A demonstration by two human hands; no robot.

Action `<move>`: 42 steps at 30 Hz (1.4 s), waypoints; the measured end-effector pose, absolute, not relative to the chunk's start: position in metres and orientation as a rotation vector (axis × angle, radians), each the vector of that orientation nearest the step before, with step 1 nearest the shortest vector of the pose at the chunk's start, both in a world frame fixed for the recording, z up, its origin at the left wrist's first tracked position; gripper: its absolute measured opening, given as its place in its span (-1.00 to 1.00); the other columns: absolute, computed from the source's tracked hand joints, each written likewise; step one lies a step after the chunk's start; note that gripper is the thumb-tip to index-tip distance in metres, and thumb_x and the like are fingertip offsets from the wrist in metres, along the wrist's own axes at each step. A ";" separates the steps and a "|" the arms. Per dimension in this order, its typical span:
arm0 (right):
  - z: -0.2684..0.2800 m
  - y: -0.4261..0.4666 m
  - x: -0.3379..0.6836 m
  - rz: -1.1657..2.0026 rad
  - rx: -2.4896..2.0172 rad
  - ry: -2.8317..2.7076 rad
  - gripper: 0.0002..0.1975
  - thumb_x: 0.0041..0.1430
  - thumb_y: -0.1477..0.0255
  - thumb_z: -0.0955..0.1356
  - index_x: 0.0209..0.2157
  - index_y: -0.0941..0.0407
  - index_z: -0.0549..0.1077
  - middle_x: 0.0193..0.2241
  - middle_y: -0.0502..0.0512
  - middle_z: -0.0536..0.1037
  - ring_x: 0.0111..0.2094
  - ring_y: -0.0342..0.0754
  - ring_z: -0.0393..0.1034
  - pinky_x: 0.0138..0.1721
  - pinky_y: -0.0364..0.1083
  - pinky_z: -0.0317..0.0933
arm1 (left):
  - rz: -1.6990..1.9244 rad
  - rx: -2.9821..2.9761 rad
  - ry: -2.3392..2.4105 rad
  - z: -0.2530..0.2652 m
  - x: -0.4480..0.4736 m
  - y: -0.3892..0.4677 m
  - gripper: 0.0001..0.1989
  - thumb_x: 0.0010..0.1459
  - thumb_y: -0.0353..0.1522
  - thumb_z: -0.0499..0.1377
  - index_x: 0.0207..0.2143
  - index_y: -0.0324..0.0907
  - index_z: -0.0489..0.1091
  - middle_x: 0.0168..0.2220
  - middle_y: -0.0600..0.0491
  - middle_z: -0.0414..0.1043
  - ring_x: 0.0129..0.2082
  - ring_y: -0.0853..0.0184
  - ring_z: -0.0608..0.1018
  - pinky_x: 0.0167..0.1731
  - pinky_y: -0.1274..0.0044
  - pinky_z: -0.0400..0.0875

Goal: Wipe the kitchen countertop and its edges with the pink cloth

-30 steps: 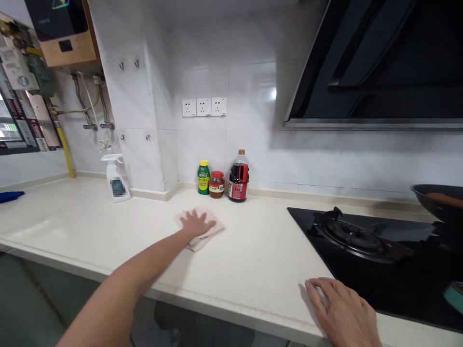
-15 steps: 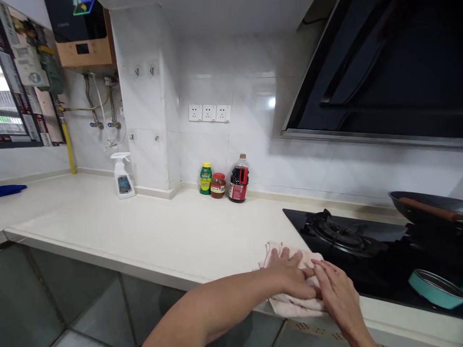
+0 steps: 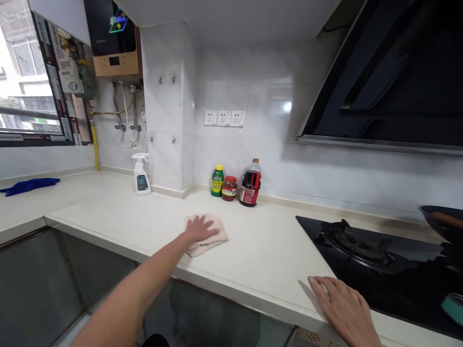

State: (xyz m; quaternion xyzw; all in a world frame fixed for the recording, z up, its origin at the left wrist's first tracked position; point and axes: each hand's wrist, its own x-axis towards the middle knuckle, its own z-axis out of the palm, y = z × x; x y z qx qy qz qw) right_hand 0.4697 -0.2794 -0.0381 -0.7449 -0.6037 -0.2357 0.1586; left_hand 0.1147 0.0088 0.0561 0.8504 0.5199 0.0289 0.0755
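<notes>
My left hand (image 3: 200, 229) lies flat with spread fingers on a pale pink cloth (image 3: 219, 234), pressing it against the white countertop (image 3: 267, 250). The cloth is folded and sits near the counter's front edge, left of the middle. At the right, my right hand (image 3: 342, 306) is over the front edge of the counter beside the black gas stove (image 3: 365, 284). Its fingers are stretched out and lightly bent, and no object shows in them.
By the back wall stand a green bottle (image 3: 217, 181), a red-lidded jar (image 3: 229, 189) and a dark sauce bottle (image 3: 250, 184). Further left are a white spray bottle (image 3: 142, 176) and a blue cloth (image 3: 31, 185). A wok (image 3: 441, 226) and a teal-rimmed item (image 3: 454, 307) are at the right.
My left hand has moved left along the counter with the cloth beneath it. My right hand has come off the cloth and stays at the right. The view has turned leftward.
</notes>
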 end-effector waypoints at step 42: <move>0.008 -0.255 0.389 -0.182 -1.882 -1.688 -0.40 0.37 0.02 0.04 0.11 0.04 0.44 0.21 0.20 0.31 0.26 0.14 0.09 0.28 0.18 0.01 | 0.639 2.485 0.509 0.031 0.182 -0.130 -0.41 0.24 -0.14 0.07 0.28 -0.15 0.24 0.29 -0.10 0.28 0.25 0.17 0.35 0.26 0.33 0.20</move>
